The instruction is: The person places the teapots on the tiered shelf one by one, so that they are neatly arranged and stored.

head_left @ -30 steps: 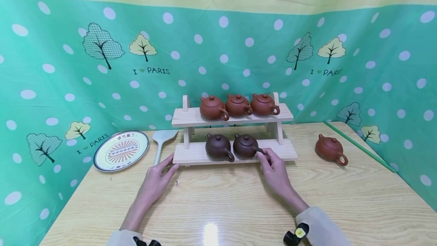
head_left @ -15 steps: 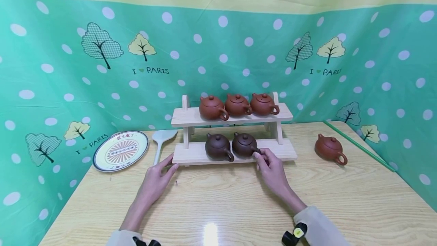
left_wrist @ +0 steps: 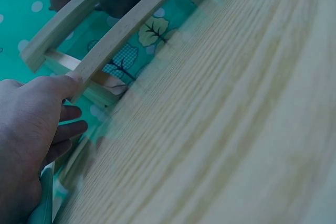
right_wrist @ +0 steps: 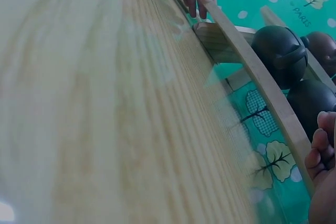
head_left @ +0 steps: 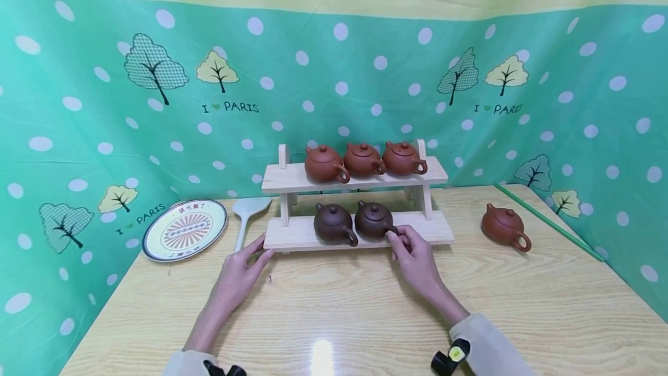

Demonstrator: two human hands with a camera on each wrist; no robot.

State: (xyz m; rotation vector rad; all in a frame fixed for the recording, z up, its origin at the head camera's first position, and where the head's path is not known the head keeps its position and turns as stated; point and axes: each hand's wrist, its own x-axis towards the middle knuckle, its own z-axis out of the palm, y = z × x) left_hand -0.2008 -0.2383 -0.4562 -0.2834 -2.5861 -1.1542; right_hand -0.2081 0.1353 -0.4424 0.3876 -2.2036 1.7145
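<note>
A two-tier wooden display rack [head_left: 282, 235] stands in the middle of the table. On its lower shelf sit two dark brown teapots, a left dark teapot [head_left: 333, 223] and a right dark teapot [head_left: 373, 220], close side by side. My right hand [head_left: 417, 257] pinches the handle of the right dark teapot; its fingertips partly hide that handle. My left hand [head_left: 241, 276] holds the left end of the lower shelf, and the left wrist view shows its thumb on the shelf's front corner. Three reddish-brown teapots [head_left: 363, 161] line the upper shelf.
Another reddish-brown teapot [head_left: 503, 226] stands on the table to the right, near a green stick [head_left: 550, 224]. Left of the rack lie a pale spatula [head_left: 245, 216] and a patterned plate [head_left: 185, 231]. A green dotted curtain [head_left: 334, 91] encloses the table's back and sides.
My right hand has shifted slightly left with the right dark teapot, nearer the left one, then stayed in place. My left hand has kept its hold on the rack.
</note>
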